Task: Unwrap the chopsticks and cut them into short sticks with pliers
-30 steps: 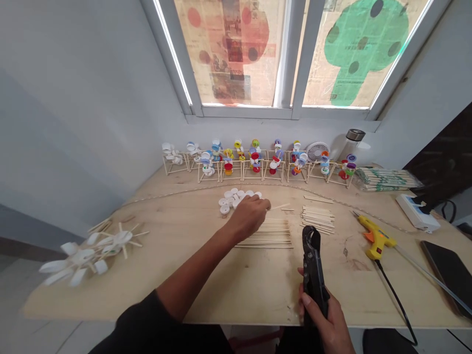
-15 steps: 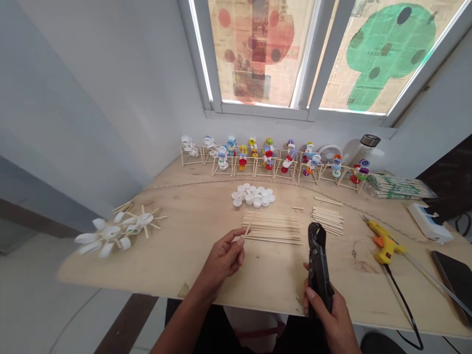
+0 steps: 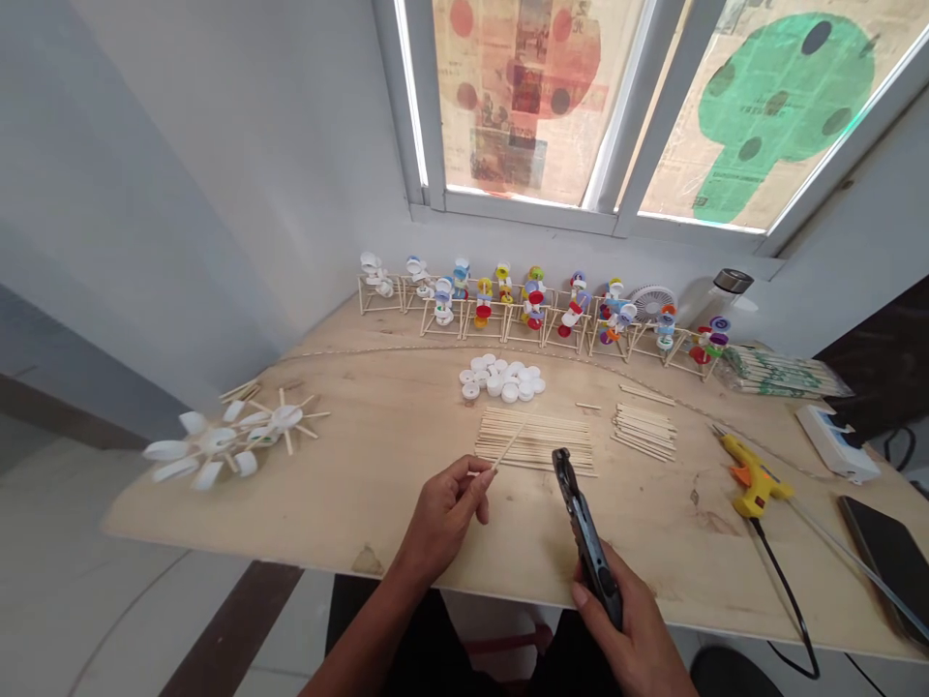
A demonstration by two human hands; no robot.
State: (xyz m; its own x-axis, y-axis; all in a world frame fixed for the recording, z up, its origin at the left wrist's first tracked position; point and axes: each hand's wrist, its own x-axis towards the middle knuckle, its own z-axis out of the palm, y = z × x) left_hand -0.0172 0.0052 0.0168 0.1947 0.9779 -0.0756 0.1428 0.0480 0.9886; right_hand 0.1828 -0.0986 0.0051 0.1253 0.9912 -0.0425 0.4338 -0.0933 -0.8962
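My left hand pinches one end of a thin wooden stick, which slants up and away over the table. Beneath that stick lies a row of long wooden sticks, side by side. In my right hand is a black hand cutter with a curved head, its head pointing up and left toward the held stick but apart from it. Whether the cutter's jaws are apart is hard to make out. A pile of shorter sticks sits right of the long ones. White bottle caps are heaped behind.
Small stick frames with colourful cap wheels line the wall. White wheels on sticks lie at the left end. A yellow glue gun, a power strip and a phone occupy the right, with cords trailing over the edge.
My right hand has brought the cutter left and turned it so its head tilts toward the left hand. The left hand has shifted slightly right, with the stick slanting further right.
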